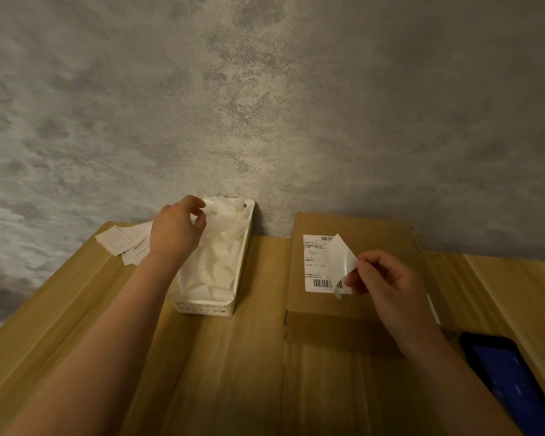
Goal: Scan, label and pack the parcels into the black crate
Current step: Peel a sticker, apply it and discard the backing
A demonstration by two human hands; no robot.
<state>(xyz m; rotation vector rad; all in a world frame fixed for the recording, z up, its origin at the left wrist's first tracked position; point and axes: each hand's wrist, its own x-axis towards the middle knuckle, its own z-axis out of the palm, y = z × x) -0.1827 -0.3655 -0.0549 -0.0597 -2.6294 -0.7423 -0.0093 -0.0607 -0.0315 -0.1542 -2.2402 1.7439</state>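
Parcel (353,316) on the wood table (227,366), right of centre | right hand (387,284) pinches the label (343,262), half stuck down | advice: smooth it flat, keeping barcodes uncreased | left hand (177,231) pinches backing paper (211,204) over white basket (230,306) | black crate unseen

parcel (353,309): matt cardboard | basket (230,305): white plastic | label (320,262): paper

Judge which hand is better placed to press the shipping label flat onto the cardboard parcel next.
Probably the right hand: it already pinches the lifted edge of the shipping label on the cardboard parcel. The left hand is over the white basket, holding a paper scrap.
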